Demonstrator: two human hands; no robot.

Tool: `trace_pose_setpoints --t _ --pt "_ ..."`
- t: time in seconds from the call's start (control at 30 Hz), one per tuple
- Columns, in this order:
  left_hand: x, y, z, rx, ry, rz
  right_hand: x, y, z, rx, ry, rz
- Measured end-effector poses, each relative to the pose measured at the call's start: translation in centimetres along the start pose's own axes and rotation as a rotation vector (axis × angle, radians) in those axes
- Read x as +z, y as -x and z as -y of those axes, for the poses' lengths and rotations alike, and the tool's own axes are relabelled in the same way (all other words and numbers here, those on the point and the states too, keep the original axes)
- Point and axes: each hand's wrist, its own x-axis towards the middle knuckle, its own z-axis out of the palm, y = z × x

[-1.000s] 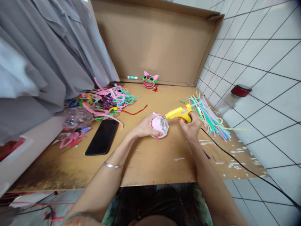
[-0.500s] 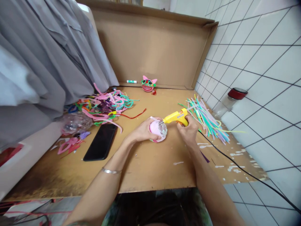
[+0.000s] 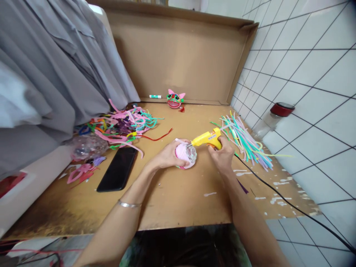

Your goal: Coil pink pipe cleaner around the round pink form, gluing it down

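1. Over the middle of the table (image 3: 178,205), the person's left hand (image 3: 168,155) is gripping a pink-wound plastic piece (image 3: 182,152), fingers curling around its side, with the clear end facing right.
2. The right hand (image 3: 222,152) is closing around the handle of a yellow glue gun (image 3: 207,139); its metal tip is pointing left to the edge of the pink winding, though I cannot tell whether it is touching.
3. A black cord (image 3: 267,180) is trailing from near that hand toward the lower right.
4. A black phone (image 3: 116,170) is lying near the left forearm, which is wearing a silvery bracelet (image 3: 129,204).
5. Beyond the phone, a tangle of colored fuzzy sticks (image 3: 125,122) is spreading beside the gray curtain (image 3: 55,66).
6. Straighter pastel sticks (image 3: 246,139) are lying past the right hand, near a red-lidded jar (image 3: 268,120).
7. At the back, a pink-eared toy head (image 3: 174,99) is sitting before the cardboard (image 3: 178,59), a small marker (image 3: 155,96) lying beside it.
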Motion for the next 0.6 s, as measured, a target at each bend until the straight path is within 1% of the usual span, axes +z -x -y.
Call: trace_pose_setpoints --t 0.2,0.43,0.5,0.6 --pt "0.09 0.01 0.33 -0.016 0.012 0.013 0.02 -0.29 0.19 0.075 -0.028 -0.024" --pt "0.13 0.03 0.33 -0.018 0.03 0.011 0.48 0.12 -0.14 0.107 -0.034 0.048" --pt "0.17 0.02 0.35 -0.019 0.031 0.009 0.5 0.14 -0.05 0.141 -0.018 0.053" --pt "0.18 -0.03 0.45 -0.012 0.02 0.009 0.41 -0.15 -0.36 0.182 0.072 0.019"
